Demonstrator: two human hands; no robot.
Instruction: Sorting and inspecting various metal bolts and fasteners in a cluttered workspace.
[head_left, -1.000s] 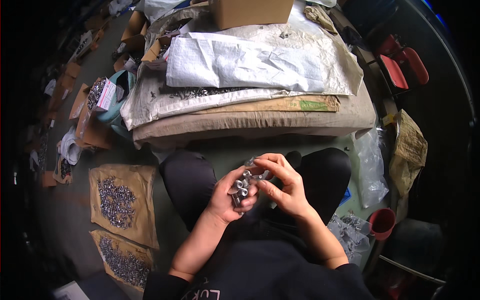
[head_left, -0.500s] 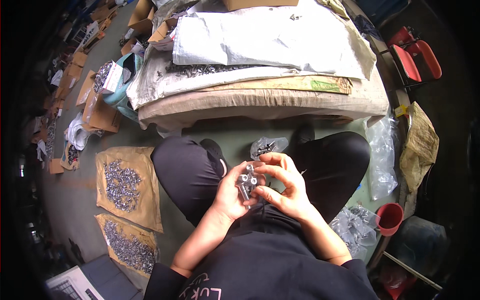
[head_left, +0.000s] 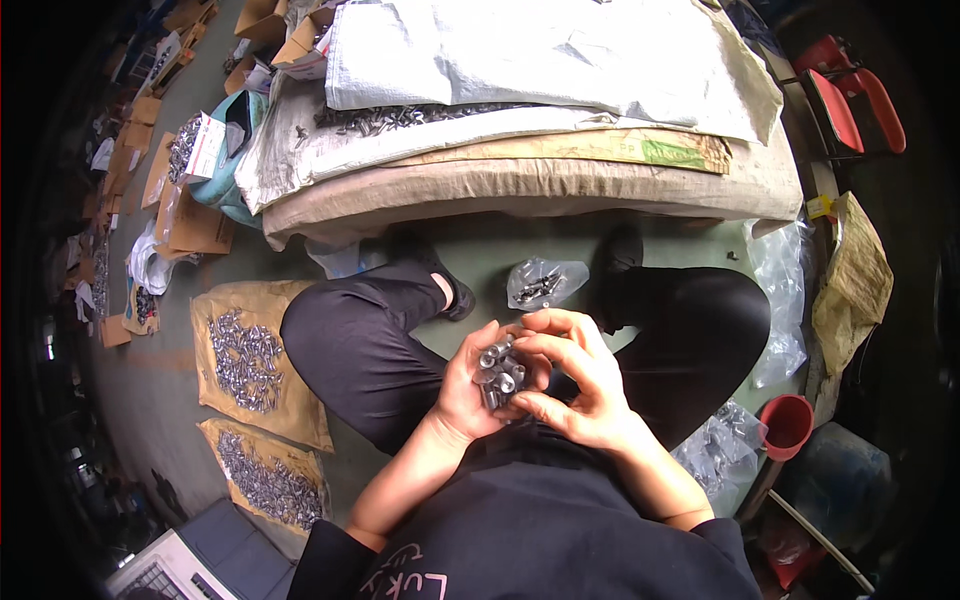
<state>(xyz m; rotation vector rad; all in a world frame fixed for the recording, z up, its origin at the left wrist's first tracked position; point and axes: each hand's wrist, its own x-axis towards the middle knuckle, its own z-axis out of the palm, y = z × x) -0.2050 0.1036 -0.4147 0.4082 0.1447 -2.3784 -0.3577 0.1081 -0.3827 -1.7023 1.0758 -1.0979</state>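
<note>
My left hand (head_left: 462,390) is cupped, palm up, around several silver bolt-like metal parts (head_left: 503,378). They are short and cylindrical, some with round ends facing up, and lie bunched in the palm and against the fingers. My right hand (head_left: 585,385) curves over from the other side, its thumb and fingers apart at the edge of the bunch. No part shows plainly gripped in it. Beyond my hands, on the floor between my feet, lies a clear plastic bag (head_left: 565,275) with dark and silver metal pieces inside.
Two brown sheets (head_left: 290,305) to my left bear heaps of small metal parts (head_left: 245,365). Ahead stands a cloth-covered platform (head_left: 520,190) with white sacking. At right are filled clear bags (head_left: 725,450), a red bucket (head_left: 786,425) and a red chair (head_left: 850,110). Cardboard boxes (head_left: 195,225) stand at left.
The metal parts in my left palm now look more tightly bunched, with more of them showing. My right fingers stay close beside them. My legs are spread wider, and the view has shifted slightly.
</note>
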